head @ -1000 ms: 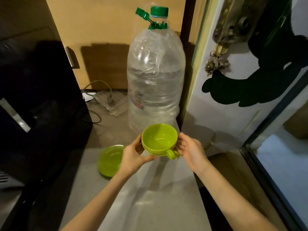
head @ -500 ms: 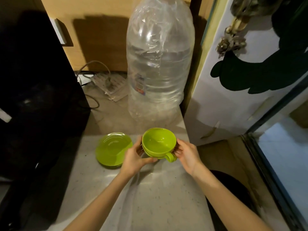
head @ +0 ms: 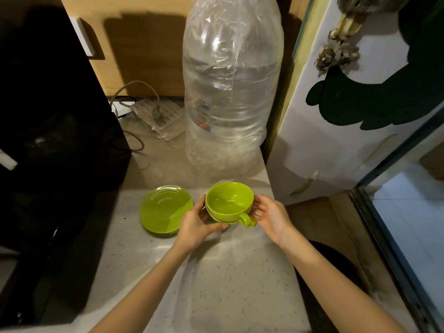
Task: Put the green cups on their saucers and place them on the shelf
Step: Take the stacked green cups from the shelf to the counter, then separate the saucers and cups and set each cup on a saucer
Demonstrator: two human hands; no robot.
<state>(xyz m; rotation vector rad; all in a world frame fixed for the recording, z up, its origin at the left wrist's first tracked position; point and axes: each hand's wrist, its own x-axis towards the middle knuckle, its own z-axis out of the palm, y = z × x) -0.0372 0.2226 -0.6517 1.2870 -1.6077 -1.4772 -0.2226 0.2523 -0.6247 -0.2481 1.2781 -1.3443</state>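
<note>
Two lime-green cups (head: 229,200) are nested one inside the other, the handle pointing toward me and to the right. My left hand (head: 199,224) cups their left side with the thumb under the base. My right hand (head: 271,215) presses its fingertips on their right side by the handle. The cups are low over the speckled grey counter (head: 228,272); whether they touch it is hidden. Just to their left a small stack of green saucers (head: 165,210) lies on the counter, close to my left hand.
A large clear water bottle (head: 230,92) stands right behind the cups. A black appliance (head: 48,140) fills the left side. A power strip with cables (head: 156,116) lies at the back. A white door (head: 360,116) borders the counter's right edge.
The view has tilted down and both hands have brought the nested cups lower, toward the counter beside the saucers. The grip of both hands is unchanged.
</note>
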